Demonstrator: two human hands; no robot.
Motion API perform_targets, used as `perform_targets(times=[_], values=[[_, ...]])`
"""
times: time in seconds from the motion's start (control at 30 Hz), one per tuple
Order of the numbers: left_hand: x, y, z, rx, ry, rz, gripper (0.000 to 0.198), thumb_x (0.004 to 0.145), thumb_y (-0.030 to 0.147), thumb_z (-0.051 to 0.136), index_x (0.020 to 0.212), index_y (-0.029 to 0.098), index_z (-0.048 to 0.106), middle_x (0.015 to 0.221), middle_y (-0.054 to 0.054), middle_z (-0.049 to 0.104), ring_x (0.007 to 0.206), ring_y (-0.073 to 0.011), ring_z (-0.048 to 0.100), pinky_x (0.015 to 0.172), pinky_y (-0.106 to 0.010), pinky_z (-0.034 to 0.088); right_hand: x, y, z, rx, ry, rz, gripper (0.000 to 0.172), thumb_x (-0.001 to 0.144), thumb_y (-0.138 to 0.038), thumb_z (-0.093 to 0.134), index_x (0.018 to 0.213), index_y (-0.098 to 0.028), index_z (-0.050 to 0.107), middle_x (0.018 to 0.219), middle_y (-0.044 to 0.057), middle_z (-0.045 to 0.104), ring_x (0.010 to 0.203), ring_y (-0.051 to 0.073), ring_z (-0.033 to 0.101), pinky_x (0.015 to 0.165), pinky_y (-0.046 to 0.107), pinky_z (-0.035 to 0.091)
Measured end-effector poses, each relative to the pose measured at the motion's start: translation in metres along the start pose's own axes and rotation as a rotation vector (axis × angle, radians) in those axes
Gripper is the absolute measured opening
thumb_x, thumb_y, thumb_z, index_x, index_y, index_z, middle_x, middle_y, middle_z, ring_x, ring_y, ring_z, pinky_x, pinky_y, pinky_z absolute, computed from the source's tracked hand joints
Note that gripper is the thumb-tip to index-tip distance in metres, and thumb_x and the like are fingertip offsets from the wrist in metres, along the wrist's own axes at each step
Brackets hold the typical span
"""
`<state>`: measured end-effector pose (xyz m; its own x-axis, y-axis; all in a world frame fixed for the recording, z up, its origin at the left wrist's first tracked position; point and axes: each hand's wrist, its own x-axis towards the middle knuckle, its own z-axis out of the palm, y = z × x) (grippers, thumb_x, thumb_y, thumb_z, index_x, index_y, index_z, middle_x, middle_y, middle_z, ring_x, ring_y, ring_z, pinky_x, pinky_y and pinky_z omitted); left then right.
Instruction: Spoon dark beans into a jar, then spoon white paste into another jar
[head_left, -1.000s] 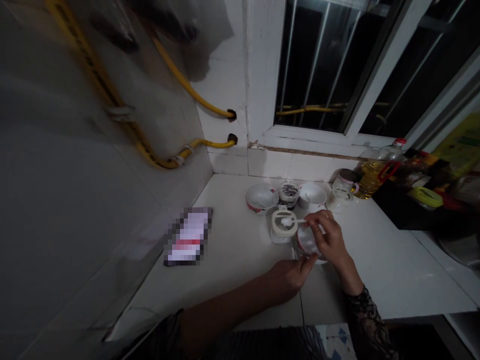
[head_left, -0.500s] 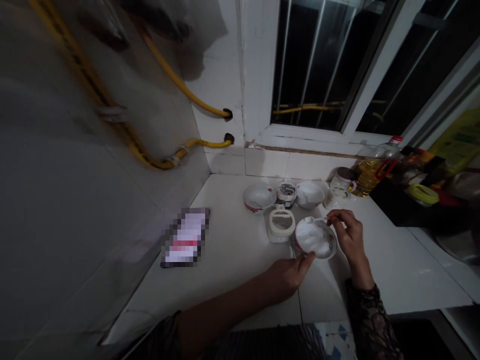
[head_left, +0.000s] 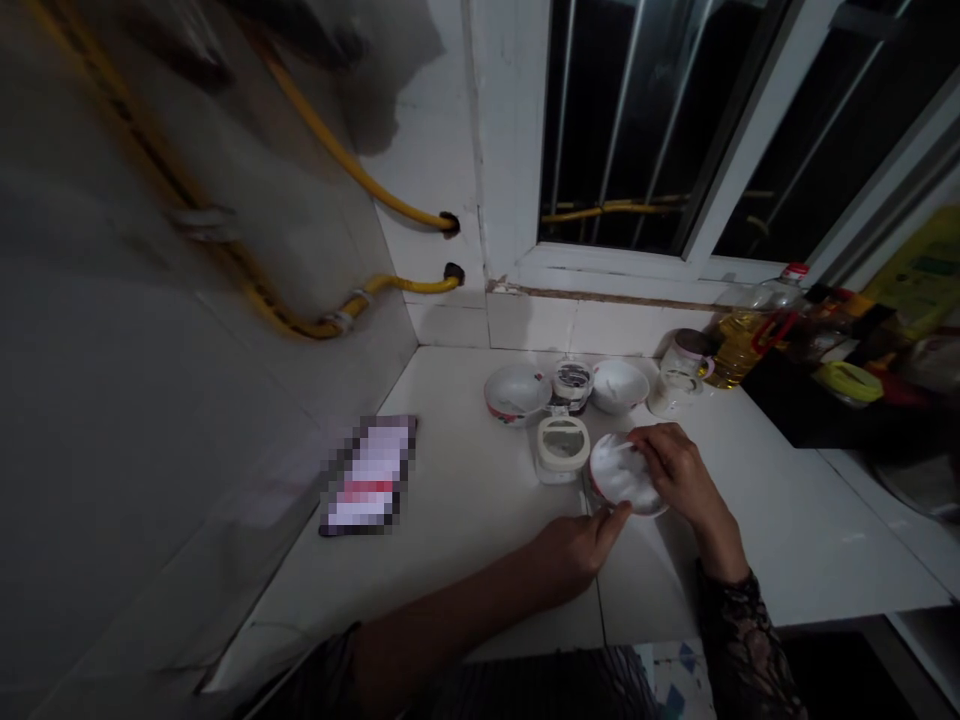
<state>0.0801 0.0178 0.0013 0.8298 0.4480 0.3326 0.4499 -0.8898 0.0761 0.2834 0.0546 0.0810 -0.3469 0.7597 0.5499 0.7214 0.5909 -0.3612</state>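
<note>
A bowl point(head_left: 598, 490) with red marks on its outside stands on the counter, holding a soft-looking white mass point(head_left: 626, 478); whether this is powder or foam I cannot tell. My left hand point(head_left: 581, 550) grips the near left rim, thumb and fingers pinched on it. Over the bowl's right side, my right hand point(head_left: 679, 470) is closed on a small white spoon point(head_left: 624, 446), whose other end dips toward the white mass. Just left of the bowl sits a square white-lidded jar point(head_left: 562, 450).
Behind stand two more bowls point(head_left: 517, 393) point(head_left: 619, 386), with a clear seasoning jar point(head_left: 572, 383) between them. A lidded glass jar point(head_left: 681, 375) and an oil bottle point(head_left: 739, 340) are at the back right. A blurred-out phone point(head_left: 369, 475) lies left. Yellow pipes point(head_left: 337, 150) run along the wall.
My right hand has moved left and inward over the bowl with the spoon, covering more of its right side. My left hand stays on the rim.
</note>
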Motion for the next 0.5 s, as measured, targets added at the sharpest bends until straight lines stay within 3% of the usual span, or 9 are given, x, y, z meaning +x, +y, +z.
perform_targets(times=[0.13,0.3,0.43,0.5], values=[[0.0005,0.0003,-0.0007,-0.011,0.019,-0.001,0.054,0.088,0.003,0.035,0.141,-0.001,0.026,0.112,-0.023,0.064,0.08,-0.0211,0.07,0.065,-0.03,0.058,0.0005,-0.0061,-0.0017,0.048,-0.139,-0.016,0.021,0.092,-0.019,0.046,0.085,-0.023,0.065,0.074,0.005,0.068,0.075,0.021,0.059,0.072,0.035,0.047],[-0.0005,-0.0006,0.0041,-0.023,0.019,-0.008,0.058,0.088,0.003,0.035,0.145,0.002,0.02,0.109,-0.02,0.066,0.08,-0.0197,0.07,0.067,-0.03,0.058,-0.0009,-0.0026,-0.0053,0.022,-0.013,0.008,0.02,0.094,-0.02,0.045,0.089,-0.022,0.065,0.08,0.006,0.069,0.079,0.022,0.059,0.076,0.037,0.046],[-0.0013,-0.001,0.0064,0.008,0.02,-0.01,0.057,0.089,0.005,0.038,0.144,0.001,0.023,0.109,-0.02,0.066,0.078,-0.0199,0.07,0.064,-0.028,0.058,-0.0012,-0.0053,-0.0059,0.081,-0.078,-0.014,0.02,0.093,-0.021,0.047,0.085,-0.022,0.066,0.078,0.006,0.069,0.08,0.021,0.06,0.075,0.034,0.046],[-0.0015,-0.0012,0.0062,0.008,0.023,0.001,0.058,0.089,0.005,0.038,0.144,0.001,0.021,0.112,-0.022,0.064,0.081,-0.0204,0.07,0.065,-0.028,0.058,-0.0021,-0.0068,-0.0061,0.081,-0.029,0.058,0.019,0.092,-0.022,0.049,0.083,-0.022,0.066,0.075,0.005,0.069,0.078,0.022,0.061,0.073,0.034,0.047]])
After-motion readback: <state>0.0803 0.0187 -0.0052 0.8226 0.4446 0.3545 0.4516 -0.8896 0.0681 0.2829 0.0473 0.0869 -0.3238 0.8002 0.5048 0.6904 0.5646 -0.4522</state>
